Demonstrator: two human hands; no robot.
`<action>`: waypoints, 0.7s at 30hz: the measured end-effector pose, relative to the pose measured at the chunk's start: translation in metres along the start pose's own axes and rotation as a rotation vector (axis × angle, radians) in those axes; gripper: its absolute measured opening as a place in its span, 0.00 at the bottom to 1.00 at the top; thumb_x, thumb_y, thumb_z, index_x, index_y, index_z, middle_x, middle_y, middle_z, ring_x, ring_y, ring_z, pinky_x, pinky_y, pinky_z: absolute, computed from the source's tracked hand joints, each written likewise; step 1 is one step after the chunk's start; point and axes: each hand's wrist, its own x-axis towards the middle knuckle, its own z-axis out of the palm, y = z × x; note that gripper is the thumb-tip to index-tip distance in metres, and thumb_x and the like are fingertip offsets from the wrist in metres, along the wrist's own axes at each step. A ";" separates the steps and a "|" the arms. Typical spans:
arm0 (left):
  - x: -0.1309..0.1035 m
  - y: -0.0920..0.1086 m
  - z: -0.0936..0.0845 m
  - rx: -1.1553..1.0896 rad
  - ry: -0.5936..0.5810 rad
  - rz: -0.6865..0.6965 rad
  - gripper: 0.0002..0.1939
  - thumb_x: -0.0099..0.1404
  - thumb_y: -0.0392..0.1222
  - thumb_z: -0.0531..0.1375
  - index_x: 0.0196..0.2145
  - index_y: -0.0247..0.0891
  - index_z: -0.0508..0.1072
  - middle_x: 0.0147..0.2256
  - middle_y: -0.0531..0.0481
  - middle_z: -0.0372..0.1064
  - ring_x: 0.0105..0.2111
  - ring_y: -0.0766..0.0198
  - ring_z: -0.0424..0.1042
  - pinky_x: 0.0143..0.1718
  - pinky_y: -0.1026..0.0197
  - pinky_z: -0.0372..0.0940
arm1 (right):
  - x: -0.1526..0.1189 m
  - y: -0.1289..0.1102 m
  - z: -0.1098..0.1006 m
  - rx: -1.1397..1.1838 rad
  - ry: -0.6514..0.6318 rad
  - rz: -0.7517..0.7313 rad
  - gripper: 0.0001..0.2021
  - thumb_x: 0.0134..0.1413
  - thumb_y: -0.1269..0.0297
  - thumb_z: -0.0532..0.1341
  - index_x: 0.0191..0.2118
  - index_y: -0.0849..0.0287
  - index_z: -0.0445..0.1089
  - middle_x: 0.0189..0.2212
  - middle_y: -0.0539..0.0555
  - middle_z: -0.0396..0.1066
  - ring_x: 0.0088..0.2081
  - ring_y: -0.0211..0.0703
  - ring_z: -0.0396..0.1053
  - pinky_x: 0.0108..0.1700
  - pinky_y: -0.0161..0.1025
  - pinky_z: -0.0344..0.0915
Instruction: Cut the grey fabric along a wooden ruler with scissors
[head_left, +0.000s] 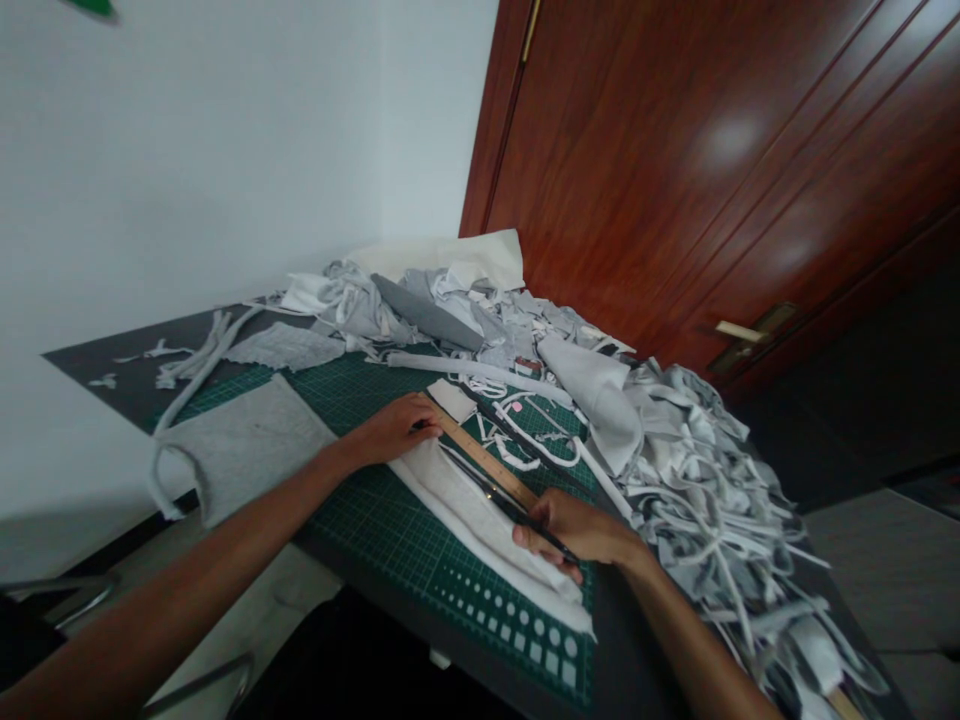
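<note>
My right hand [559,525] is closed round the dark handles of a pair of scissors [491,492]. Their blades point up and left along a folded strip of light grey fabric [480,525]. My left hand [401,428] has its fingers pressed together at the far end of this strip, beside the tip of a wooden ruler [480,452]. The ruler lies along the strip's far edge, and its near end reaches my right hand. Beneath them is a green cutting mat [375,520] with a printed grid.
A large grey fabric piece [244,450] hangs over the table's left edge. Piles of grey and white scraps [690,440] cover the right side and back. Thin white offcuts [517,455] lie past the ruler. A wall and a brown wooden door [637,180] stand behind.
</note>
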 end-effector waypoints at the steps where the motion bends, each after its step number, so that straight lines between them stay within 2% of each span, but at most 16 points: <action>1: 0.000 0.000 0.000 0.001 0.002 0.004 0.21 0.78 0.53 0.55 0.32 0.39 0.74 0.35 0.47 0.74 0.41 0.58 0.71 0.50 0.56 0.64 | 0.000 -0.001 0.000 -0.014 0.003 0.003 0.31 0.52 0.35 0.70 0.20 0.57 0.61 0.13 0.44 0.62 0.14 0.31 0.61 0.16 0.28 0.53; 10: 0.001 0.000 0.003 0.009 0.010 0.021 0.21 0.79 0.53 0.55 0.32 0.38 0.75 0.35 0.46 0.75 0.40 0.56 0.71 0.47 0.56 0.64 | 0.000 -0.011 0.002 -0.074 0.028 -0.005 0.34 0.53 0.32 0.68 0.18 0.57 0.59 0.10 0.44 0.58 0.13 0.31 0.58 0.19 0.30 0.51; 15: 0.000 -0.005 0.006 0.004 0.006 0.030 0.18 0.78 0.49 0.57 0.34 0.38 0.76 0.36 0.46 0.76 0.42 0.56 0.72 0.48 0.56 0.64 | 0.001 -0.009 0.004 -0.090 0.047 -0.024 0.34 0.56 0.33 0.67 0.18 0.57 0.59 0.10 0.44 0.58 0.13 0.30 0.56 0.19 0.29 0.51; 21: 0.000 -0.006 0.006 -0.010 0.016 0.024 0.16 0.77 0.48 0.57 0.35 0.38 0.77 0.37 0.46 0.76 0.42 0.56 0.72 0.50 0.55 0.65 | 0.004 -0.009 0.008 -0.040 0.093 0.006 0.33 0.53 0.33 0.69 0.18 0.56 0.59 0.11 0.45 0.60 0.13 0.32 0.57 0.16 0.30 0.51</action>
